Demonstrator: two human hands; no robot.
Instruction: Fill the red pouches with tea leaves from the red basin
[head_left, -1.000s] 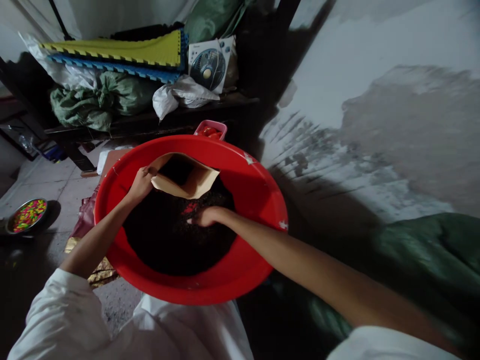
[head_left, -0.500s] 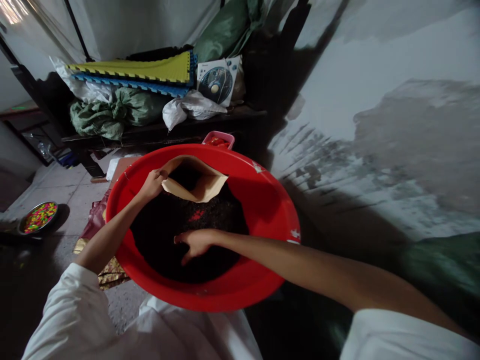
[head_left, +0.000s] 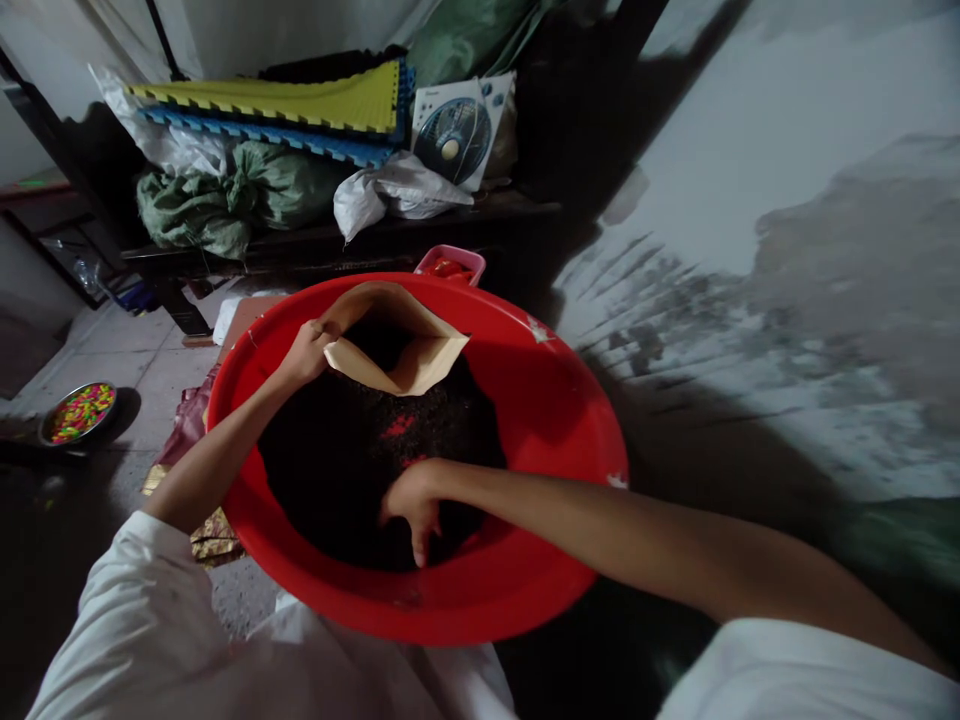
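A large red plastic basin (head_left: 559, 425) holds a heap of dark, loose, crumbly material (head_left: 322, 480) that looks like dry tea leaves; I cannot make out its exact kind. My left hand (head_left: 306, 352) pinches the left edge of a brown paper bag (head_left: 433, 365), whose mouth gapes toward me over the far side of the heap. Down in the material, my right hand (head_left: 412, 500) has its thumb spread away from the fingers. The fingertips are partly hidden in the dark heap. Patches of red basin bottom show beside it.
Behind the basin is a pink container (head_left: 469, 262) with red items. A dark bench (head_left: 517, 208) bears foam mats (head_left: 300, 105), sacks (head_left: 281, 190) and a fan box (head_left: 465, 130). On the floor at left sits a metal bowl (head_left: 112, 405) of colourful pieces. A stained wall (head_left: 690, 240) rises at right.
My right hand has moved toward me and slightly right through the dark material, its thumb now pointing down. My left hand still holds the paper bag at its edge. The view has shifted slightly.
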